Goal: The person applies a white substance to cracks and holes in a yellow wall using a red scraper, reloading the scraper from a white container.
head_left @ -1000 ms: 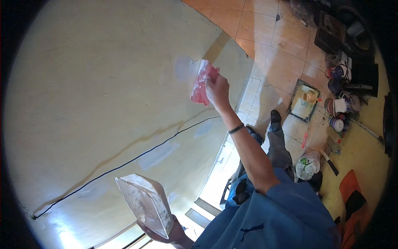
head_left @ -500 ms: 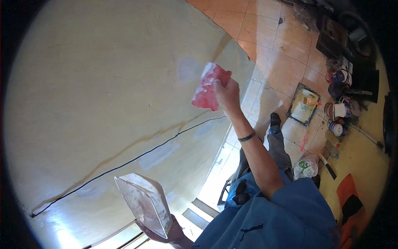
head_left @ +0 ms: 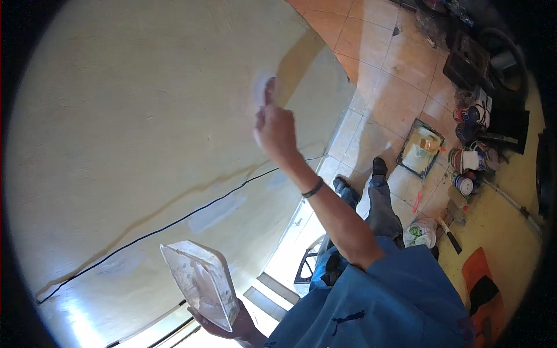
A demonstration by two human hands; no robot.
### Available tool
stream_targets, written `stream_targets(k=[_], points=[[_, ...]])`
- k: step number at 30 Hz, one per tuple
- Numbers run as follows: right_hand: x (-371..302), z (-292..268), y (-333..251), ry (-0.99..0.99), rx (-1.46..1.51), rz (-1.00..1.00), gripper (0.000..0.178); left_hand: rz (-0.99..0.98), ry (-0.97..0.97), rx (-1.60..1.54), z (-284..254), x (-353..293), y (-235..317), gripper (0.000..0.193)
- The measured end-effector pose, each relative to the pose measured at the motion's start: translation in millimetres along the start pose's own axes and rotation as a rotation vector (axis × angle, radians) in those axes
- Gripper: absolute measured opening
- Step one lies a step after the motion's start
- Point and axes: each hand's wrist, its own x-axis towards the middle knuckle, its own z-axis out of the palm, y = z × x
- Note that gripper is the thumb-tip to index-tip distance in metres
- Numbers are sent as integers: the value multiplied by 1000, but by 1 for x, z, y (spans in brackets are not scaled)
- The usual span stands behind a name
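Note:
My left hand [head_left: 242, 326] is closed on the lower edge of a white rectangular tub [head_left: 200, 278], tilted, its inside smeared with whitish filler paste. My right hand [head_left: 277, 130] is stretched out to the cream wall [head_left: 145, 104], closed, with one finger extended beside a pale filler patch [head_left: 261, 91]. The red flat spreader it held a moment ago is smeared by motion and cannot be made out clearly. Whether the fingertip touches the wall is not plain. Another long pale patch [head_left: 216, 213] lies lower, by a black cable [head_left: 191, 214].
On the tiled floor [head_left: 400, 87] stands a paint tray [head_left: 420, 148] with a yellowish block in it. Several paint cans [head_left: 464, 159], a white bag [head_left: 420, 233], a black-handled tool [head_left: 451, 239] and a pole [head_left: 513, 203] lie to the right. A black crate [head_left: 306, 267] is by my legs.
My right hand has moved left to the wall by the pale patch, and the red spreader has gone from clear view to a blur. The tub in my left hand has barely moved.

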Motion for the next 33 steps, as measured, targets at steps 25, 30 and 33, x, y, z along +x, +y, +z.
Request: stream_targets(k=[25,30,33], points=[[-11,-39,14,117,239,0,47,63,35,37,4,3,-8,93],[-3,-28,35,98,119,47,42,53,27,43,3,-2,-13,94],[-8,-17,21,-29,-5,41,48,44,16,36,0,-6,-18,94]])
